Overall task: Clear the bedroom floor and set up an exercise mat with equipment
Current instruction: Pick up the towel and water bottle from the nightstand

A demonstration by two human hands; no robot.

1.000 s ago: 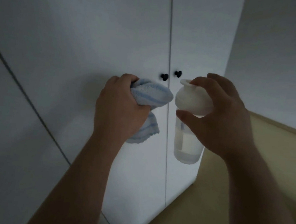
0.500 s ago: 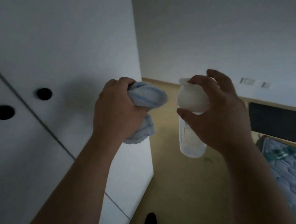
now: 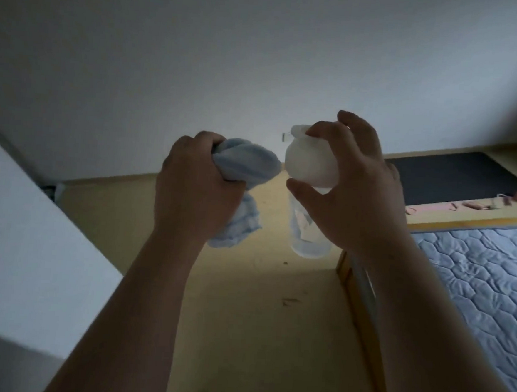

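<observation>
- At the left edge of the frame, a white cabinet (image 3: 19, 225) is standing beside the yellow floor (image 3: 243, 302), and neither hand is touching it.
- Left of centre, the left hand (image 3: 196, 185) is gripping a bunched pale blue towel (image 3: 247, 164). Its fingers are curling tightly round the cloth, the forearm is rising from the bottom edge, and a loose end is hanging below the fist.
- Just right of centre, a shaker bottle (image 3: 312, 169) is hanging over the floor, its white lid almost touching the towel. The right hand (image 3: 358, 196) is clutching that lid from above, fingers and thumb wrapping round it.
- Judging from this, the person is carrying accessories towards the exercise spot.
- In the upper right, a dark exercise mat (image 3: 454, 176) is lying flat on the floor against the wall. Pinkish items (image 3: 434, 206) are sitting just beside its near edge, too small to identify.
- The next move is probably calling for walking past the mattress (image 3: 483, 288) at lower right and setting the towel and the bottle down by the mat, with the bottle upright.
</observation>
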